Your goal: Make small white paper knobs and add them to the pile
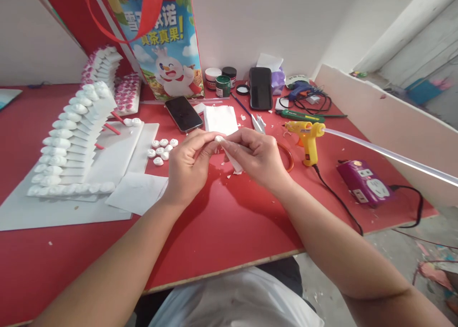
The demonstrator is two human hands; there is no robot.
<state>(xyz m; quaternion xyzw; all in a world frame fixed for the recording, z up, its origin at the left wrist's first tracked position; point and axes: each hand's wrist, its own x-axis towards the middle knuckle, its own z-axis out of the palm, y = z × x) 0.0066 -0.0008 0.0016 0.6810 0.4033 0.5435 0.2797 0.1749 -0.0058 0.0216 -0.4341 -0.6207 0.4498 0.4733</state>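
Note:
Both hands meet over the middle of the red table [222,231]. My left hand [191,162] pinches a small white rolled piece [219,139] between thumb and forefinger. On its right side, my right hand [255,155] grips the white strip [232,160] that runs down from this piece. Several small white rolls [163,148] lie left of my left hand. Beyond the hands is a stack of white paper squares [221,119]. White-handled scissors [256,123] lie partly behind my right hand.
A curved white model [77,136] stands on white boards at the left, before a printed bag [171,50]. A dark phone [183,113] and paint jars [223,86] are behind. At the right are a yellow glue gun [307,138] and a purple power box [365,181].

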